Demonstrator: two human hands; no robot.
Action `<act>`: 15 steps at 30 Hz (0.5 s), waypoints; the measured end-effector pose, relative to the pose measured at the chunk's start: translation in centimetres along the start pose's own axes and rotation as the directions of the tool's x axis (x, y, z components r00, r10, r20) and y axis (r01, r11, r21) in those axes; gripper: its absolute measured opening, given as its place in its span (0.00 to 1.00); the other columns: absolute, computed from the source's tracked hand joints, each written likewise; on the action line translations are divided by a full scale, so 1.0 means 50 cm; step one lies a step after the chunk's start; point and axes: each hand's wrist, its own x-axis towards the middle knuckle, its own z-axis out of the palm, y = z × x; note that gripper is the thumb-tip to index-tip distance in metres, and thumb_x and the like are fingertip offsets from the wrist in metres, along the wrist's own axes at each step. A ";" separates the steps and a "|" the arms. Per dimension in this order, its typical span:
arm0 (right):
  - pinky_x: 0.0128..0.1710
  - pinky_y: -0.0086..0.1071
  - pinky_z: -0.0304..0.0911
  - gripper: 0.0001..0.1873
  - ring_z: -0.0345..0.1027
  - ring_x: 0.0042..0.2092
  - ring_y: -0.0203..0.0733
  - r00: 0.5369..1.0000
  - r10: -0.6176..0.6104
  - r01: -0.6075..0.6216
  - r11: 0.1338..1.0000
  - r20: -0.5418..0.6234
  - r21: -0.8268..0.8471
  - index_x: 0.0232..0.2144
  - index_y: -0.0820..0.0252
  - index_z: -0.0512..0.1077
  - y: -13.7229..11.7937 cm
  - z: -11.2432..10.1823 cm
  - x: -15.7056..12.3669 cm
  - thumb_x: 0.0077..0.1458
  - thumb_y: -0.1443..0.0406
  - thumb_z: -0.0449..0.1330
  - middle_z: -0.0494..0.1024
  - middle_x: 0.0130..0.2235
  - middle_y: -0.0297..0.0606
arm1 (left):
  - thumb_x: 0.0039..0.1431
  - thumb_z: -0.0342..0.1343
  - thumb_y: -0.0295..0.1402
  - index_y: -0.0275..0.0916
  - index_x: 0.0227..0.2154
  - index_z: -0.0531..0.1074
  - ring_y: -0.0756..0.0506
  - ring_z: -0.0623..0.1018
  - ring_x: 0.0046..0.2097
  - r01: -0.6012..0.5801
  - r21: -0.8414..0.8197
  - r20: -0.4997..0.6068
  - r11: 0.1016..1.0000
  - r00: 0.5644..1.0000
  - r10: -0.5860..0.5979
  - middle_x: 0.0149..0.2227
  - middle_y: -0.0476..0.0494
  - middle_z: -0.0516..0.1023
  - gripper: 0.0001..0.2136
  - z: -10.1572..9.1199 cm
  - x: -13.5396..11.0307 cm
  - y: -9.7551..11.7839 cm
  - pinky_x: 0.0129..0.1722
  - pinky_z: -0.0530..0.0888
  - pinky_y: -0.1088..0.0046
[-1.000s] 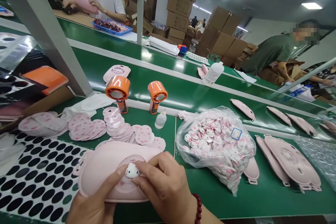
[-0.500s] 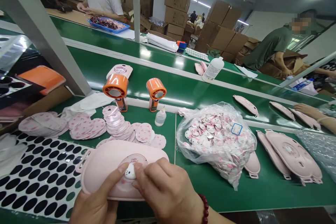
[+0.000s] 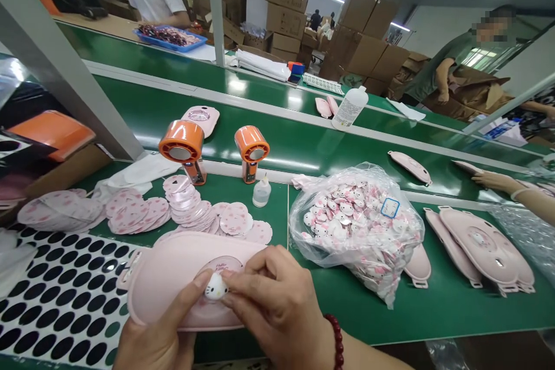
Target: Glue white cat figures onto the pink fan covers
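My left hand (image 3: 158, 335) grips the near edge of a pink oval plastic shell (image 3: 173, 274), its thumb lying across the round centre disc. My right hand (image 3: 277, 312), with a red bead bracelet at the wrist, has its fingers curled and pinches a small white cat-face badge (image 3: 215, 287) against that disc. Both thumbs touch the badge. The shell rests low over the green bench (image 3: 338, 306), partly over a sheet of black round stickers (image 3: 56, 300).
A clear bag of cat-face badges (image 3: 355, 225) lies to the right, stacked pink shells (image 3: 481, 245) beyond it. Pink round stickers (image 3: 191, 214), a small glue bottle (image 3: 261, 192) and two orange hand fans (image 3: 184, 150) stand behind. Another person's hand (image 3: 498, 182) reaches onto the conveyor at right.
My hands stay on the shell and badge with only slight shifts of the fingers. The view has tilted a little. Another person's hand has come in over the conveyor at right.
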 end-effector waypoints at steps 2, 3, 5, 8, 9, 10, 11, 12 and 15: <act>0.32 0.30 0.67 0.08 0.70 0.34 0.37 1.000 -0.012 0.012 1.000 -0.026 0.013 0.46 0.50 0.79 -0.001 0.001 -0.002 0.68 0.64 0.61 0.78 0.34 0.33 | 0.37 0.76 0.30 0.42 0.37 0.79 0.35 0.82 0.53 0.009 -0.020 -0.007 1.000 1.000 -0.009 0.44 0.46 0.86 0.21 0.006 -0.001 0.001 0.47 0.83 0.66; 0.31 0.30 0.67 0.10 0.70 0.33 0.37 0.997 -0.075 0.075 0.997 -0.011 -0.019 0.49 0.53 0.78 -0.002 0.004 -0.004 0.68 0.67 0.60 0.79 0.34 0.34 | 0.37 0.76 0.29 0.41 0.37 0.79 0.34 0.82 0.53 0.016 -0.029 -0.007 0.999 1.000 -0.017 0.44 0.46 0.86 0.20 0.008 -0.001 0.001 0.47 0.83 0.66; 0.30 0.32 0.67 0.13 0.69 0.31 0.39 0.974 -0.223 0.227 0.967 0.046 -0.111 0.52 0.62 0.76 -0.002 0.010 -0.012 0.67 0.70 0.60 0.81 0.34 0.36 | 0.36 0.75 0.26 0.39 0.35 0.80 0.34 0.82 0.54 0.035 -0.029 -0.007 0.999 0.999 -0.035 0.44 0.43 0.86 0.19 0.008 0.001 -0.001 0.47 0.82 0.69; 0.23 0.36 0.62 0.15 0.68 0.31 0.41 0.933 -0.338 0.358 0.911 0.124 -0.206 0.52 0.73 0.75 0.000 0.017 -0.017 0.66 0.69 0.60 0.82 0.35 0.40 | 0.38 0.75 0.28 0.37 0.38 0.80 0.34 0.82 0.54 0.058 0.000 -0.016 0.998 0.998 -0.058 0.45 0.40 0.86 0.19 0.000 0.007 -0.009 0.45 0.83 0.70; 0.22 0.37 0.62 0.14 0.69 0.31 0.41 0.931 -0.340 0.362 0.907 0.131 -0.215 0.51 0.73 0.76 0.002 0.018 -0.016 0.66 0.68 0.61 0.82 0.35 0.40 | 0.38 0.75 0.29 0.37 0.40 0.80 0.33 0.82 0.54 0.061 0.010 -0.015 0.998 0.998 -0.060 0.45 0.40 0.86 0.21 -0.004 0.009 -0.012 0.45 0.83 0.70; 0.22 0.37 0.63 0.13 0.69 0.31 0.41 0.929 -0.346 0.367 0.908 0.132 -0.202 0.49 0.72 0.76 0.004 0.017 -0.012 0.66 0.68 0.61 0.82 0.35 0.39 | 0.37 0.77 0.31 0.38 0.41 0.80 0.32 0.81 0.55 0.064 0.019 -0.006 0.998 0.998 -0.064 0.46 0.40 0.86 0.24 -0.007 0.011 -0.014 0.44 0.83 0.70; 0.24 0.36 0.67 0.12 0.70 0.32 0.41 0.931 -0.342 0.360 0.918 0.127 -0.165 0.48 0.69 0.77 0.006 0.014 -0.007 0.66 0.67 0.61 0.82 0.35 0.38 | 0.35 0.78 0.33 0.39 0.42 0.80 0.31 0.79 0.57 0.060 0.025 0.008 0.998 0.998 -0.061 0.47 0.41 0.86 0.27 -0.010 0.013 -0.015 0.44 0.83 0.71; 0.30 0.36 0.71 0.11 0.71 0.34 0.41 0.945 -0.309 0.321 0.940 0.104 -0.116 0.47 0.65 0.78 0.008 0.009 -0.001 0.66 0.66 0.62 0.82 0.36 0.37 | 0.31 0.80 0.35 0.41 0.44 0.80 0.31 0.77 0.60 0.053 0.027 0.026 0.998 0.998 -0.054 0.48 0.43 0.85 0.30 -0.011 0.014 -0.014 0.43 0.83 0.72; 0.48 0.40 0.74 0.11 0.74 0.45 0.43 0.996 -0.077 0.078 0.997 -0.042 0.018 0.48 0.57 0.80 0.013 -0.011 0.023 0.67 0.63 0.61 0.81 0.43 0.39 | 0.27 0.82 0.38 0.50 0.47 0.78 0.32 0.70 0.67 0.012 0.029 0.057 0.999 0.998 -0.014 0.51 0.51 0.84 0.37 -0.007 0.012 -0.003 0.45 0.83 0.71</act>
